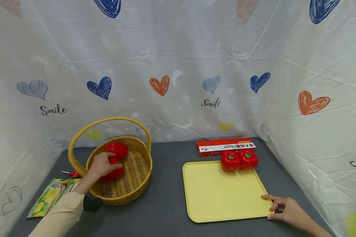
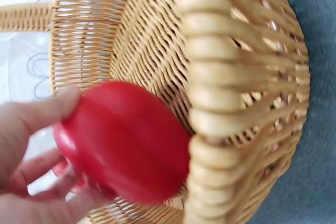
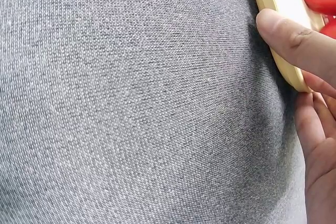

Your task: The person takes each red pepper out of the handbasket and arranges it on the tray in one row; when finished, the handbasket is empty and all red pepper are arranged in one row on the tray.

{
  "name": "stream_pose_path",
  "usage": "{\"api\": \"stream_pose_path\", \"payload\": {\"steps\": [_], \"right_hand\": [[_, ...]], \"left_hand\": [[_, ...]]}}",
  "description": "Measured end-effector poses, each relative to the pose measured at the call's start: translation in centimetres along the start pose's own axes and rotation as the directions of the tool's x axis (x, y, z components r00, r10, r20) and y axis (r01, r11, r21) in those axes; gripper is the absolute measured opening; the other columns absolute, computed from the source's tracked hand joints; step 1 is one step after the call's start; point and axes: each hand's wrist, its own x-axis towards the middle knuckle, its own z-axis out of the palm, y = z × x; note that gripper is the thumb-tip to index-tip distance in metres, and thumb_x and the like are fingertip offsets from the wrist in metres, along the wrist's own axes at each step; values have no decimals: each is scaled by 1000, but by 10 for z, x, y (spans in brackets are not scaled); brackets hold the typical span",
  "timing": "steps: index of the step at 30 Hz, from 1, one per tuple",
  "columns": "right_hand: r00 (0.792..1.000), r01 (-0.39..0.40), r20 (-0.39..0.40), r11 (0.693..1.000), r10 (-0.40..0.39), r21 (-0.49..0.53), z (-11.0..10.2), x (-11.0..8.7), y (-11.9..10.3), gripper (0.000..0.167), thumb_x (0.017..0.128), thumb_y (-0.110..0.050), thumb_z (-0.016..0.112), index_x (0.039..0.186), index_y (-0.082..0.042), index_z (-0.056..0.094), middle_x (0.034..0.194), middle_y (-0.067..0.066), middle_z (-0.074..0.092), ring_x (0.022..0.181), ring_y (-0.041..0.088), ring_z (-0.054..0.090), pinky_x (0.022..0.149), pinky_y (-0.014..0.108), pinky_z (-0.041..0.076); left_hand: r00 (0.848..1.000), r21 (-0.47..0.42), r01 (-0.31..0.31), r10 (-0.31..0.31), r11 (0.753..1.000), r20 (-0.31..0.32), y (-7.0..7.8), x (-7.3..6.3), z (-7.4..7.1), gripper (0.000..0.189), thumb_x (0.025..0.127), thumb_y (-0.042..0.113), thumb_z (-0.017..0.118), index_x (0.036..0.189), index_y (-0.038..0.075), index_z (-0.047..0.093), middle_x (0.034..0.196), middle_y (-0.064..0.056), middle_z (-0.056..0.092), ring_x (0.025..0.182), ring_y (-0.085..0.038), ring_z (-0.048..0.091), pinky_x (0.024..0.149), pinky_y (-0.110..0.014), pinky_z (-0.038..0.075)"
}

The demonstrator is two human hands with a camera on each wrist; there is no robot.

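Note:
My left hand (image 1: 102, 165) reaches into the yellow wicker basket (image 1: 149, 169) and grips a red bell pepper (image 1: 114, 174), thumb on one side and fingers on the other. In the left wrist view this pepper (image 2: 128, 142) lies inside the basket wall (image 2: 212, 77). A second red bell pepper (image 1: 119, 149) sits behind it in the basket. On the right, my right hand (image 1: 289, 210) pinches the near right corner of a yellow tray (image 1: 222, 191). Two red bell peppers (image 1: 230, 161) stand side by side at the tray's far right corner.
Behind the tray lies a red pasta box (image 1: 225, 147). Left of the basket are a yellow-green packet (image 1: 48, 197) and a small red-wrapped item with a white stick (image 1: 74, 174). The basket's tall handle (image 1: 115, 119) arches overhead. A printed curtain (image 1: 178, 65) encloses the grey table (image 1: 166, 184).

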Motion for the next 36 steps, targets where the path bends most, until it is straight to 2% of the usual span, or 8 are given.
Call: {"api": "stream_pose_path", "payload": {"steps": [3,8,15,19,22,25,31,36], "right_hand": [[1000,7,-5,1000,-7,8,0,0,-1,20,72,-14,83,73,-9,63,117,-18,63,107,-17,47,69,15,53],[999,31,-9,999,-31,21,1,0,-1,19,72,-10,83,73,-9,63,117,-19,63,109,-17,46,69,15,53],[1000,-1,-1,1000,1,-3,-1,0,0,21,73,-16,83,73,-9,63,117,-20,62,107,-17,46,68,16,54],[1000,-22,4,1000,22,-20,-1,0,-1,22,73,-19,83,73,-10,63,117,-20,63,106,-17,47,67,17,54],[1000,-21,4,999,21,-29,-1,0,0,22,73,-19,83,73,-10,63,117,-21,62,105,-16,48,66,17,53],[1000,-9,3,999,9,-31,-1,-1,0,22,73,-18,83,73,-11,63,117,-23,61,104,-16,48,64,17,53],[1000,1,4,1000,-1,-27,-1,-1,0,22,73,-18,83,73,-10,62,117,-23,61,105,-17,48,63,17,53],[1000,-3,4,999,3,-33,-1,0,0,21,73,-17,83,73,-10,62,117,-24,60,104,-16,48,63,17,52]], "left_hand": [[1000,-62,-10,11,998,18,-2,-2,-2,59,83,25,75,122,-14,56,120,-37,54,104,-52,53,81,-58,50],[997,-197,46,-32,979,71,-5,-7,-7,64,86,29,72,130,-11,50,131,-36,45,111,-51,48,84,-56,49],[988,-344,75,-24,936,150,-13,-12,-14,70,87,26,73,136,-13,43,137,-37,38,116,-50,46,77,-41,53],[981,-377,116,-47,919,189,-17,-12,-16,74,82,29,77,136,-10,44,137,-35,40,119,-48,44,86,-47,51],[979,-385,115,-39,916,201,-21,-12,-15,74,81,30,78,136,-7,46,138,-33,42,123,-49,42,92,-52,47],[978,-422,115,-28,899,207,-24,-12,-13,74,81,30,78,139,-4,46,141,-32,40,127,-50,38,95,-53,46],[979,-574,120,-2,810,202,-28,-15,-12,74,86,22,74,146,-1,37,150,-30,26,135,-49,28,98,-47,46],[987,-672,110,-3,732,159,-24,-19,-9,73,87,18,72,146,-3,35,152,-26,24,137,-47,24,93,-27,49]]}}
